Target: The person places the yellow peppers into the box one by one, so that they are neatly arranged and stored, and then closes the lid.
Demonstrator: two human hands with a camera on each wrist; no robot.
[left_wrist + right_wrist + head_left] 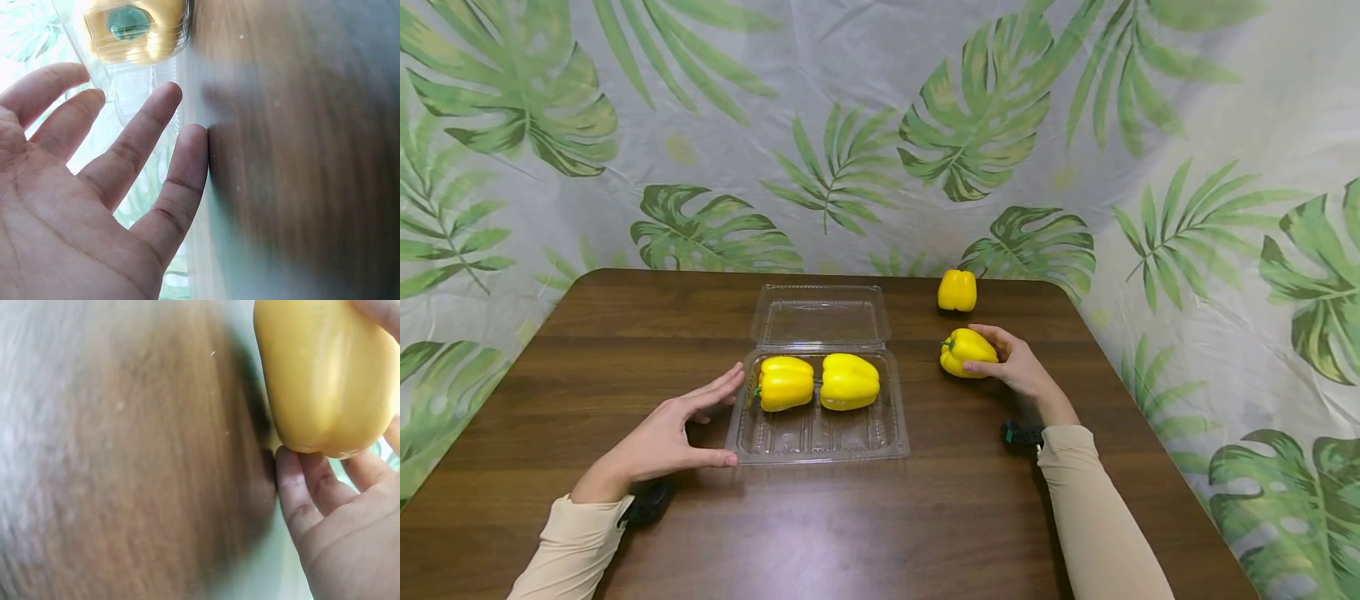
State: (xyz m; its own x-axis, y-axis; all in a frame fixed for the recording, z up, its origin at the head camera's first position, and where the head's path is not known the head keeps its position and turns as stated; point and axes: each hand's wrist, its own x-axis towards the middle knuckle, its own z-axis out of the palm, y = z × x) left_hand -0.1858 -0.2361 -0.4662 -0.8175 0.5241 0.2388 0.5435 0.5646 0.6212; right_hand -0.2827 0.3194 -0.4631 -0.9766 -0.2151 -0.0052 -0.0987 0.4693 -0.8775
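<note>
In the head view my right hand (pixel 1017 364) holds a yellow bell pepper (pixel 966 353), its green stem pointing left. The right wrist view shows the thumb and fingers around this pepper (pixel 331 381), close over the table. My left hand (pixel 670 433) is at the left rim of a clear plastic clamshell container (pixel 820 457), fingers spread and fairly straight, thumb by the front left corner. Two yellow bell peppers, a left one (pixel 786 384) and a right one (pixel 849 382), lie side by side in the back of the container's base. Its lid (pixel 820 317) is laid back, away from me.
Another yellow bell pepper (pixel 957 291) stands near the table's far edge, behind my right hand. The brown wooden table (pixel 820 533) ends at a leaf-patterned cloth (pixel 842 167) hanging behind it. Dark devices are strapped at both wrists.
</note>
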